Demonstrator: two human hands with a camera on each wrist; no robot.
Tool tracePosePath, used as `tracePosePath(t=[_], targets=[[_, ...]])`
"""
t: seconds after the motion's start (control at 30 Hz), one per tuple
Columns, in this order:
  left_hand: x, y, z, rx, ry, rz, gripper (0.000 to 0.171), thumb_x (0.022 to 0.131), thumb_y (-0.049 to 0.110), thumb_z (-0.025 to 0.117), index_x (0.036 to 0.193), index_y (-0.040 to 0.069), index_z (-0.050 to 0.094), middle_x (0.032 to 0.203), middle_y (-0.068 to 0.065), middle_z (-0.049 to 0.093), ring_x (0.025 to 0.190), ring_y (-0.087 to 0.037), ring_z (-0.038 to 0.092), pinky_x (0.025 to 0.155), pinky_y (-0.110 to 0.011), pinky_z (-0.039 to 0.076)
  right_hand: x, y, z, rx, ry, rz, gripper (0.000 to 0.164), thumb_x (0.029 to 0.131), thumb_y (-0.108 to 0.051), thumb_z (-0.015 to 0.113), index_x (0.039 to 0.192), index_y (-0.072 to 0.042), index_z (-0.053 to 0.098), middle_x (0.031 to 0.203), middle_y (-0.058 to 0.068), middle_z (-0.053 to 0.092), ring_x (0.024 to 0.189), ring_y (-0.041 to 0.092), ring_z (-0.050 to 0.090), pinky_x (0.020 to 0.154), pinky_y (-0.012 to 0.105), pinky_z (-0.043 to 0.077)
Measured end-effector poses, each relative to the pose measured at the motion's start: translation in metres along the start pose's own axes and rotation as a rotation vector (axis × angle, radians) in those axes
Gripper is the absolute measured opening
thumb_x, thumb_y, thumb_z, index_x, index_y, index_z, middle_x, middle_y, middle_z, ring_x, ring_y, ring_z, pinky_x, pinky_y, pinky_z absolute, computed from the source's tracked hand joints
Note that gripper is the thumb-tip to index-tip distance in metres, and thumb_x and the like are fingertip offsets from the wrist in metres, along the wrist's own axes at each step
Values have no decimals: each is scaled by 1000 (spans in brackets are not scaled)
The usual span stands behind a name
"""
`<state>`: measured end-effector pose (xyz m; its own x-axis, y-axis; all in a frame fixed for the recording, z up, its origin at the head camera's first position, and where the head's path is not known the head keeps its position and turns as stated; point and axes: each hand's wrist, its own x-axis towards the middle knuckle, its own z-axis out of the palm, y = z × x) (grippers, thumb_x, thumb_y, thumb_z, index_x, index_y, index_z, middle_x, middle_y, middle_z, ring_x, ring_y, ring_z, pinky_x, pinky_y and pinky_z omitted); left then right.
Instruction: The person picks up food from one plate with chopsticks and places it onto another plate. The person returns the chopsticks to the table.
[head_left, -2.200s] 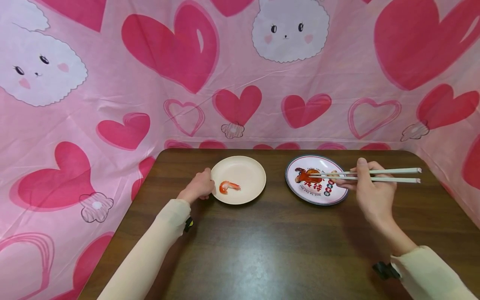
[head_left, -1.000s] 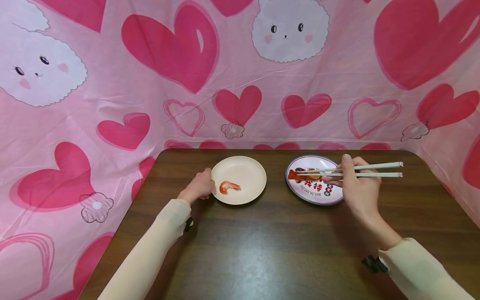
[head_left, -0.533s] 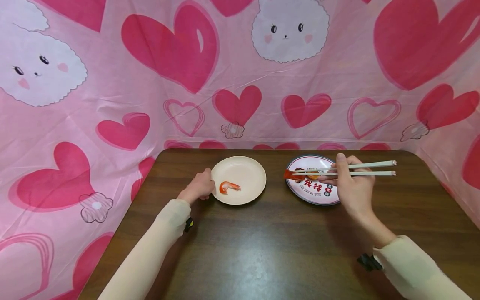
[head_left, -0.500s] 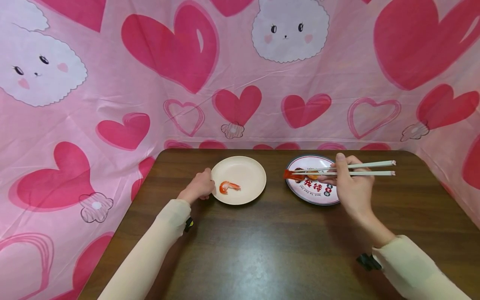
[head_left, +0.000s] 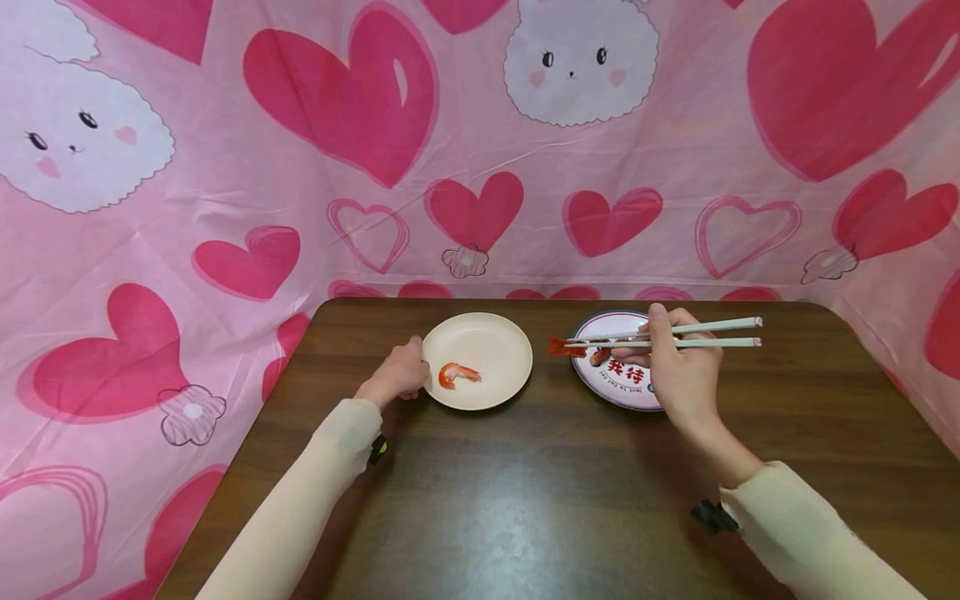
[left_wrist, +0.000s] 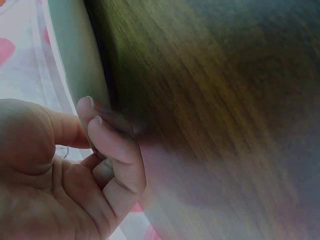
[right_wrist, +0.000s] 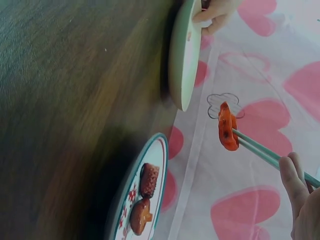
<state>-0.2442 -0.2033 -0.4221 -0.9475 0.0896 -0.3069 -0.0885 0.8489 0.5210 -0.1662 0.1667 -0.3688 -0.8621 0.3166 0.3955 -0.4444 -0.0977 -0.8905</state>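
Note:
My left hand [head_left: 401, 368] grips the left rim of a cream plate [head_left: 502, 350], its thumb and fingers pinching the edge in the left wrist view. A pink-orange shrimp [head_left: 459, 374] lies on that plate. With my right hand [head_left: 684, 367] I hold a pair of pale green chopsticks [head_left: 716, 333]. Their tips pinch a glossy orange-red piece of food [right_wrist: 227, 127], raised clear of the plates in the right wrist view. Beneath the chopsticks is a white plate [head_left: 611, 392] with a dark blue rim and red lettering, partly hidden by my right hand.
Two brown food pieces, one with a bumpy surface [right_wrist: 149, 181] and one mushroom-like [right_wrist: 140, 217], sit on the white plate. Both plates stand toward the back of the brown wooden table [head_left: 495, 500]. A pink heart-patterned cloth [head_left: 480, 142] hangs behind and beside the table.
My right hand has moved left with the chopsticks, bringing the orange-red food piece from over the white plate to past its left rim. The left hand and cream plate look unchanged.

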Motion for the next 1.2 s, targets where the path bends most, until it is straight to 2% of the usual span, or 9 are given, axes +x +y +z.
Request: tracePosePath(t=[0.43,0.67,0.83,1.07,1.2], targets=[[-1,0,-2,-13,3,13,39,107,10,45,141,-7,38,81,-19,62,57,-24,59,51,-34,54,-4,4,15,-13,-62,15,42,106,-24,64,90,15,56,73,17,73,59,32,74,63,39,62],[-1,0,-1,-9,1,8,40,107,10,44,142,-7,38,83,-19,61,58,-24,59,52,-33,54,-6,6,29,2,-72,-4,43,107,-20,63,90,18,55,72,20,70,58,26,75,57,39,61],[-1,1,0,-11,-5,-3,41,107,10,45,143,-7,37,83,-19,61,57,-24,59,52,-33,54,-8,7,35,-38,-93,-9,42,108,-21,61,91,17,58,74,15,73,58,24,75,58,37,61],[-1,0,0,-15,4,2,39,106,8,45,141,-7,39,84,-19,61,57,-24,59,51,-34,54,-8,10,43,-39,-126,-30,40,109,-18,59,93,18,58,81,34,69,60,25,75,59,37,61],[-1,1,0,-15,6,2,38,106,8,45,140,-7,39,84,-19,61,57,-24,59,51,-33,54,-8,13,47,-21,-129,-14,41,109,-19,59,92,18,57,79,34,66,59,25,75,58,39,61]])
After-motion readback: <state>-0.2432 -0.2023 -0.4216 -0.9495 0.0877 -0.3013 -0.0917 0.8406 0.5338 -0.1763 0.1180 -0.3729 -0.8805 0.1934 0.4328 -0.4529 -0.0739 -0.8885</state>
